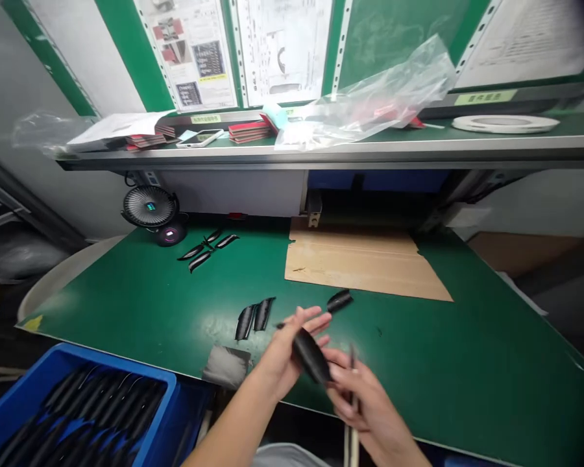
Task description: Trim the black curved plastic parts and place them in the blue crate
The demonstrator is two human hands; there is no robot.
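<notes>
A black, curved, shell-like part (311, 357) lies across my left hand (285, 357), which holds it with the fingers stretched out beyond it. My right hand (363, 395) touches the lower end of this part with its fingertips. The same hand grips a thin stick-like tool (354, 392) with a pale lower shaft; its blurred tip points up, so its kind is unclear. Just beyond my hands, a similar black piece (339, 300) rests on the green table (467, 363). Two more black pieces (254, 318) lie side by side to the left.
A grey abrasive-looking pad (226, 366) sits at the table's front edge. The blue bin (170, 395) at lower left holds many black parts. Further back are several glossy black pieces (199, 261), a small fan (150, 207) and a cardboard sheet (360, 263). A shelf (321, 155) spans above.
</notes>
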